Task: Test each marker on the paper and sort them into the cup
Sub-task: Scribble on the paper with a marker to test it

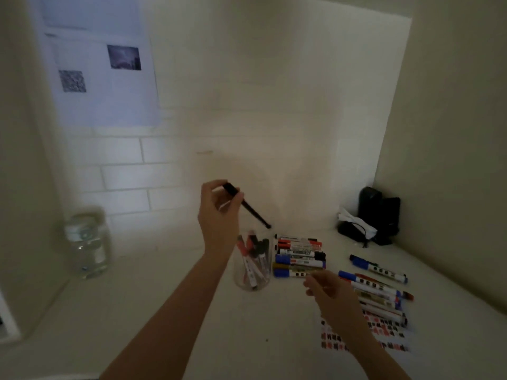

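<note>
Roughly midway, by estimate: several markers stand in the clear cup (pixel 252 272), two groups lie untested on the table (pixel 192 311). Left hand (pixel 219 212) pinches a black marker (pixel 247 205) above the cup, tip angled down. Right hand (pixel 326 290), fingers loosely curled, reaches the near row of markers (pixel 299 259); grip unclear. Paper (pixel 365 335) carries red and black test marks.

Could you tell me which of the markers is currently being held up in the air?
The slim all-black marker, gripped by the left hand above the clear cup; the others lie flat or stand inside it.
</note>
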`<state>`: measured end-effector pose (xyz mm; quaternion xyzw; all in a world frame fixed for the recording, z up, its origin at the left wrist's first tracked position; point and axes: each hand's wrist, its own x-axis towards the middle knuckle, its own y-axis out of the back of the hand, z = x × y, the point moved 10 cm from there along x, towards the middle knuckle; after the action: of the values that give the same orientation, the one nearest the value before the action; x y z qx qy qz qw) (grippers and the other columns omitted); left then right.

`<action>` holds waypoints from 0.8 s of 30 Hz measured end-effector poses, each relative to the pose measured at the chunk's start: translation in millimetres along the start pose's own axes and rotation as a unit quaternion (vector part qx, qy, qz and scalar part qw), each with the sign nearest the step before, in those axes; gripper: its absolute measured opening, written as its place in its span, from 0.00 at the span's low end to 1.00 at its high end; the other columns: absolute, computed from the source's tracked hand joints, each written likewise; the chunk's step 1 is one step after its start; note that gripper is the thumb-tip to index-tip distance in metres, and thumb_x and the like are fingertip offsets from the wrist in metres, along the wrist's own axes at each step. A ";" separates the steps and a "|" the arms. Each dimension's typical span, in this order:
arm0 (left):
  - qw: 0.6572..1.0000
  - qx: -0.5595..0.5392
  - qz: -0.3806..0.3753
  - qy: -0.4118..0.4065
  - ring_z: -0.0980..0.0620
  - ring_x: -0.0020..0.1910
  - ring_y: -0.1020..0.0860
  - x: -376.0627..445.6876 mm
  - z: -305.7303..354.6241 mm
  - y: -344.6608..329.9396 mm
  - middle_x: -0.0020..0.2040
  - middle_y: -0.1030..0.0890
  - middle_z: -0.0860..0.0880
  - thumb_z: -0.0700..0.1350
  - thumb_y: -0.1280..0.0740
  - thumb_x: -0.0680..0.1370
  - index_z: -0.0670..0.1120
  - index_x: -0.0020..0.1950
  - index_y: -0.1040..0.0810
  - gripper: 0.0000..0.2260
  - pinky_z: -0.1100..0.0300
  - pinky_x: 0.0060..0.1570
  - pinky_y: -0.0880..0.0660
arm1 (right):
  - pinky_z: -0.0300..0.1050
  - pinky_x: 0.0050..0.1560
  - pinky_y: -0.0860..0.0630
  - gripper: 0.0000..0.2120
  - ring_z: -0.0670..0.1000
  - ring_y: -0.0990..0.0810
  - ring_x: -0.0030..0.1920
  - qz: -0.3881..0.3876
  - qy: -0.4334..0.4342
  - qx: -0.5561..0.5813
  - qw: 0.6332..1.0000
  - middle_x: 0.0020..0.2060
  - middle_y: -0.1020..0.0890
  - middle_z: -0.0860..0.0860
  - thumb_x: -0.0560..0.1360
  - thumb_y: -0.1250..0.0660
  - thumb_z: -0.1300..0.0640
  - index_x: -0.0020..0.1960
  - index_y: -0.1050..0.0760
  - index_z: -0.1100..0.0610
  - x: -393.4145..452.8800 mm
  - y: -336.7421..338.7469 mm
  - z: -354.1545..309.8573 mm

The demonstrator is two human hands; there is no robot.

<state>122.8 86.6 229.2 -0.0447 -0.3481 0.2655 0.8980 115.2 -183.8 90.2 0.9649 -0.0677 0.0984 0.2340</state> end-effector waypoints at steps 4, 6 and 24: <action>0.994 0.086 -0.035 -0.051 0.60 0.43 0.18 13.6 -8.1 -23.9 0.45 0.17 0.50 0.36 0.28 0.73 0.44 0.52 0.28 0.13 0.69 0.46 0.23 | 0.32 0.37 0.25 0.04 0.41 0.19 0.40 0.016 -0.015 -0.011 1.000 0.40 0.17 0.44 0.78 0.35 0.53 0.47 0.22 0.50 3.5 14.9 16.2; 0.984 0.145 -0.084 -0.066 0.60 0.41 0.19 6.8 -24.4 -41.1 0.44 0.17 0.50 0.37 0.28 0.73 0.44 0.51 0.28 0.11 0.70 0.45 0.23 | 0.31 0.36 0.26 0.04 0.41 0.19 0.39 0.016 -0.021 -0.021 0.999 0.39 0.17 0.44 0.77 0.35 0.52 0.46 0.22 0.49 4.2 21.2 23.4; 0.913 0.207 -0.327 0.130 0.59 0.30 0.25 -181.0 -158.0 -69.0 0.33 0.22 0.54 0.44 0.35 0.79 0.47 0.43 0.23 0.06 0.68 0.35 0.28 | 0.39 0.60 0.29 0.21 0.50 0.23 0.59 -0.095 0.080 -0.304 0.944 0.65 0.25 0.51 0.80 0.41 0.61 0.72 0.34 0.51 59.7 -22.3 43.2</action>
<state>144.5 -47.8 19.5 0.2240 -0.1612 0.0153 0.9611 184.0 -189.3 56.0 0.8385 0.0170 0.1275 0.5294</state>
